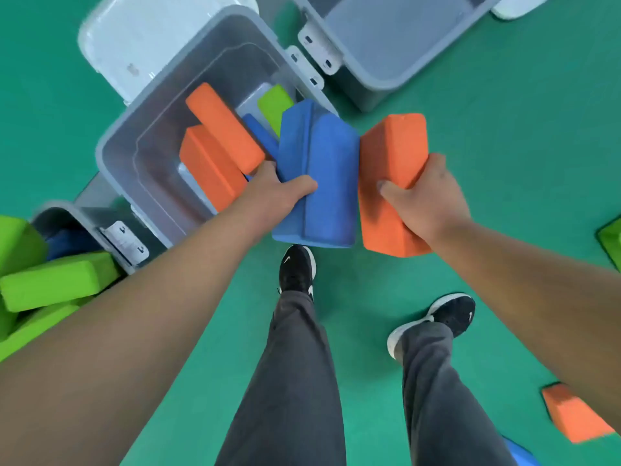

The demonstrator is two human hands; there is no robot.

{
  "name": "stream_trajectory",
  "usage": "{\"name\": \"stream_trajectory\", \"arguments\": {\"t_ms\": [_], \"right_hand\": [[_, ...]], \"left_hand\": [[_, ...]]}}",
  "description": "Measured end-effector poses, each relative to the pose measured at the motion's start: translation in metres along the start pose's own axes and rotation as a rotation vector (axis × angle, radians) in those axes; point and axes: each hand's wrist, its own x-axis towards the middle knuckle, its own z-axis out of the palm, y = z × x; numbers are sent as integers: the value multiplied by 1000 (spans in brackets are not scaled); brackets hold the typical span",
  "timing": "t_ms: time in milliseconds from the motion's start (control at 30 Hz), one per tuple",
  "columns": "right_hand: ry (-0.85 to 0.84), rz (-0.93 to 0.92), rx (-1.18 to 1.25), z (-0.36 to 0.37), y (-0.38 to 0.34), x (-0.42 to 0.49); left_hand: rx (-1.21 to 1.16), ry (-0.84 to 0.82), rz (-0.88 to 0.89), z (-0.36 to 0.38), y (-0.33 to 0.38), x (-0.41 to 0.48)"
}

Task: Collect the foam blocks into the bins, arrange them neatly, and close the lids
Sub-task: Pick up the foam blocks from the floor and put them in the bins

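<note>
Bright, even overhead light; wide-angle view with blur at the far edge.
Soft, faint shadows lie on the green floor right of the open grey bin. The white lid behind that bin is smeared and washed pale, while the blue foam block and orange foam block just right of it look fairly sharp. Below the bin, the forearms swell toward the corners.

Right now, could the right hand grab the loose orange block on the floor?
Probably not yet: the right hand grips a second orange block, and the loose orange block lies back beside the right leg.
</note>
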Motion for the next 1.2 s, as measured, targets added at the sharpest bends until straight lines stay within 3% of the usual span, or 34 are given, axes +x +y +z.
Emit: {"name": "stream_trajectory", "arguments": {"t_ms": [200,400,633,900,1200], "right_hand": [[-27,-172,-38,-8,-114,-8],[-125,-328,20,37,-207,-4],[-278,-417,-17,107,-254,-2],[-280,-344,-398,137,-215,3],[-293,-241,-440,91,-117,24]], "left_hand": [[-190,154,17,-99,-27,-25],[-184,373,-51,-170,-81,-23],[-22,597,-184,-189,-138,-1],[85,320,-272,-156,-160,17],[217,82,-160,-81,-116,13]]}}
